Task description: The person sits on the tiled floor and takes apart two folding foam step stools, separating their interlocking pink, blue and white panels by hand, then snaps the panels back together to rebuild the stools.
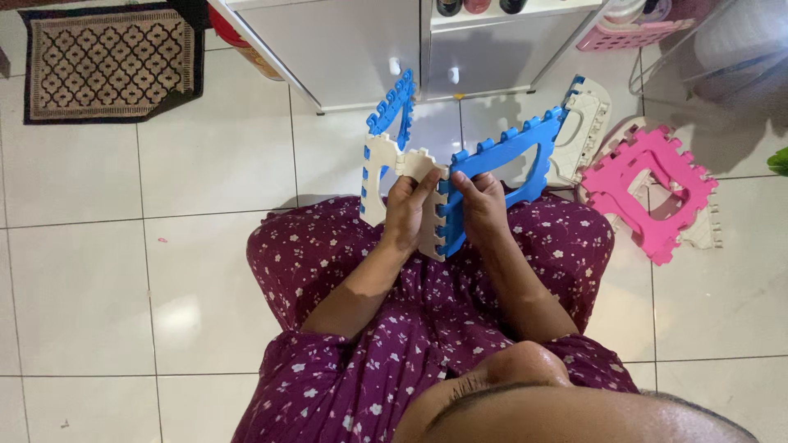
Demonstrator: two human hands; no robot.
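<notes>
The left hand (408,209) pinches a cream foam panel with toothed edges (427,209), and the right hand (484,205) grips a blue foam frame panel with toothed edges (501,168) beside it, over the lap. Both panels look light, bendy and grippy; they are best held near the meshing teeth. A pink foam panel (652,189) lies on the tiled floor (205,172) to the right.

We had only one view, from a camera worn on the person's head, and it looked almost straight down over the brow onto the lap and the white tiled floor (90,279). It sat close to both hands, which filled the middle of the frame. Its upper edge faced forward to the foot of a white cabinet (345,49) and a patterned mat (111,61).
</notes>
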